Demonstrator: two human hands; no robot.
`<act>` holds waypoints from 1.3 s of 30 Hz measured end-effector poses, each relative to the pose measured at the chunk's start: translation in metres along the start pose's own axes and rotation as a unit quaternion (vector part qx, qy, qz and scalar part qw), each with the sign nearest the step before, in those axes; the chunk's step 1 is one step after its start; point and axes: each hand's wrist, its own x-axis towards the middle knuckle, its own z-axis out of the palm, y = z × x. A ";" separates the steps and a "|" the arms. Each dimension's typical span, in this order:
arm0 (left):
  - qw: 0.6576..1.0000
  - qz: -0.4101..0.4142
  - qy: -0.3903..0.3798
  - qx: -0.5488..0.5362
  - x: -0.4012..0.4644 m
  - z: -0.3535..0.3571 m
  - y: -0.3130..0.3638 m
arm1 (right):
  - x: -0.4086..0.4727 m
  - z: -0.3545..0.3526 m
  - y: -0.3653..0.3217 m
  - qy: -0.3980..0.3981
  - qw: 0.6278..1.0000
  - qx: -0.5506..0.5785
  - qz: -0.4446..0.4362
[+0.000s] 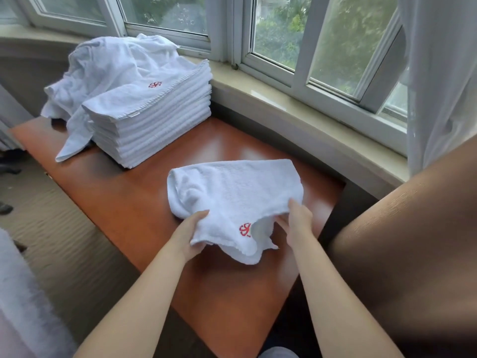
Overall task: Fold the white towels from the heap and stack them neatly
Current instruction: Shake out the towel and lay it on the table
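towel (232, 192) gripped by left hand (189, 236), right hand (296, 223)

Glossy reddish-brown wooden table (232, 151) set against a curved beige windowsill (296, 109); white-framed windows (299, 60) showing green trees, sheer white curtain (441, 73) at right, carpeted floor (51, 223).

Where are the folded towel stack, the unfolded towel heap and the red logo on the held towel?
folded towel stack (154, 130): head view, front side.
unfolded towel heap (108, 65): head view, crumpled middle.
red logo (245, 229): head view, embroidery.
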 end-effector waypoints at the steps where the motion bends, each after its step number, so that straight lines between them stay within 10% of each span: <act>1: 0.999 0.038 -0.016 0.002 -0.003 0.005 0.008 | -0.003 0.008 -0.012 -0.029 0.997 0.067 0.013; 5: 0.986 0.154 -0.022 -0.055 -0.008 0.008 0.037 | -0.008 0.021 -0.029 0.011 0.975 0.218 0.036; 8: 0.988 0.136 0.076 -0.023 -0.004 -0.011 0.024 | -0.007 0.007 0.012 0.125 0.990 -0.003 0.069; 15: 0.929 0.096 0.338 0.115 0.004 -0.046 -0.031 | -0.030 -0.020 0.085 0.207 0.895 -0.380 0.112; 24: 0.971 0.127 0.197 0.044 0.009 -0.052 0.052 | -0.036 -0.020 0.085 0.235 0.949 -0.209 -0.021; 28: 0.882 0.115 0.364 0.277 0.013 -0.090 0.022 | -0.050 -0.029 0.111 0.269 0.905 -0.328 0.030; 32: 0.957 0.054 0.265 0.103 0.016 -0.094 0.017 | -0.054 -0.026 0.122 0.289 0.907 -0.294 0.084; 39: 0.988 0.010 0.146 0.047 0.014 -0.088 0.027 | -0.052 -0.009 0.122 0.266 0.937 -0.185 0.133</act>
